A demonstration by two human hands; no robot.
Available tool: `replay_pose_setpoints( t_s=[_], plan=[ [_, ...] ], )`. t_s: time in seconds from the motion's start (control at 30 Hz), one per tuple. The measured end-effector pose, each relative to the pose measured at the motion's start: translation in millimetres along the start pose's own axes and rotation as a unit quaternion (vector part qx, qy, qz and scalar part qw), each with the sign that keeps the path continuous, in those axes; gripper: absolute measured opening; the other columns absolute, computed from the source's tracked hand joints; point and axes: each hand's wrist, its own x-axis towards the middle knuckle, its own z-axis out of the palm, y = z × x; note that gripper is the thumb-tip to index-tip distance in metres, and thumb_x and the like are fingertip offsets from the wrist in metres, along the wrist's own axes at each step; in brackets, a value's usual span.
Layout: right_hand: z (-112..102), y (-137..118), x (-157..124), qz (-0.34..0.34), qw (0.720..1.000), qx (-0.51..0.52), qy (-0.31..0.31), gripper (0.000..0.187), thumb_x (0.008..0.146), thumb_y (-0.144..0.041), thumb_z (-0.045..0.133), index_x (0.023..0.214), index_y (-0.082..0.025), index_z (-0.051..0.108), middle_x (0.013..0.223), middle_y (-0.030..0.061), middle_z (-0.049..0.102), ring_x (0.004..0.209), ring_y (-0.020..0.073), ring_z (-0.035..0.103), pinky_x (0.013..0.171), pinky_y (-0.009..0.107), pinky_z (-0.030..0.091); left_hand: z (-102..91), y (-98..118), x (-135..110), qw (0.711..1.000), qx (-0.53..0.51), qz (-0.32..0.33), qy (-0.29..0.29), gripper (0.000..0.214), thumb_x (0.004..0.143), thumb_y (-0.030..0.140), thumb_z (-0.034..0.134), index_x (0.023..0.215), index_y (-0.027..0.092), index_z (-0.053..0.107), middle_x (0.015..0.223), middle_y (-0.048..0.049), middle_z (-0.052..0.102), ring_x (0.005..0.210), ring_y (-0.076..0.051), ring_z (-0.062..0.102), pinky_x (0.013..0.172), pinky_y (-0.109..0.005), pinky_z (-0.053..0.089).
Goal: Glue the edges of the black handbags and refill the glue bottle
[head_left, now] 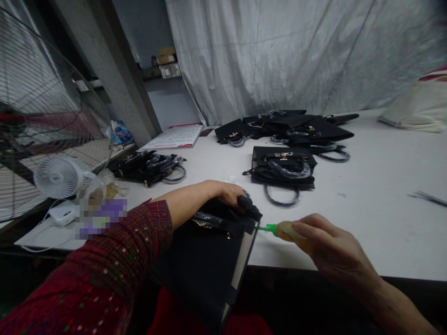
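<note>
Black handbag (206,270) looks mostly assembled, three-o'clock edge (242,253) perhaps unfinished; my left hand (232,195) grips its top, right hand (331,242) a bottle (286,231).

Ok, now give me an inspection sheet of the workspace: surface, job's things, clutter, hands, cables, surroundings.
Surface: white table, bearing other black bags.
Job's things: near black bag, slanted at the table's near edge; bottle, its green nozzle at that bag's pale edge.
Clutter: metal tool, cut by the frame; white box at left.
Left hand: fingers curled at the near black bag's top.
Right hand: holds the bottle.
Cables: white cable by the white box.
Surroundings: small white fan, grey pillar, silvery curtain.
</note>
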Motion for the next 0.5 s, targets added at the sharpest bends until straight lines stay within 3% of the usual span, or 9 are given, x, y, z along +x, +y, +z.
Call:
replay_pose_setpoints(
  t_s=[0.5],
  plan=[
    [-4.6,2.1,3.8,-0.001,1.000,-0.012,0.005,0.039,0.090,-0.004,0.051,0.122,-0.025,0.059,0.095,0.0048,0.063,0.072,0.0135,0.065,0.057,0.022,0.054,-0.1,-1.3,0.0,1.000,-0.001,0.013,0.000,0.022,0.074,0.021,0.075,0.096,0.022,0.078,0.088,0.0009,0.076,0.086,-0.019,0.065,0.090,-0.033,0.051]
  ],
)
